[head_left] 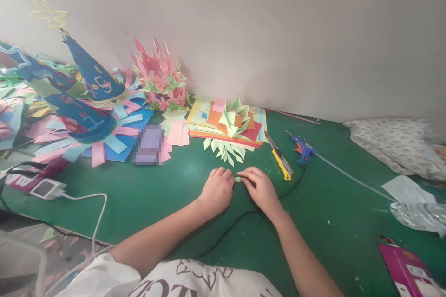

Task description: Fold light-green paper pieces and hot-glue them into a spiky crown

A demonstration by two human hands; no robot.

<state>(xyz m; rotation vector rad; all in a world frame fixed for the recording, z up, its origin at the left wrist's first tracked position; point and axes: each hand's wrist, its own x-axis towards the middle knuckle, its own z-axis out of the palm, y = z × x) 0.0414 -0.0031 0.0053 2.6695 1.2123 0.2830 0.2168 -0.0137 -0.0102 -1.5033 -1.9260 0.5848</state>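
Both hands meeting at mid-surface, left hand [218, 190] and right hand [259, 188] pinching tiny green paper piece [238, 179] between fingertips, pressing it down on green surface [156, 199]. Paper looking light, thin, easily creased, best gripped at edges. Utility knife [279, 158] and blue glue gun [303, 149] lying just right. Coloured paper stack [223, 123] sitting behind, against pale wall [278, 41]

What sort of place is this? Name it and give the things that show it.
Probably a paper-craft worktable: a stack of coloured paper, a glue gun, a utility knife, and both hands pinching a small green paper piece.
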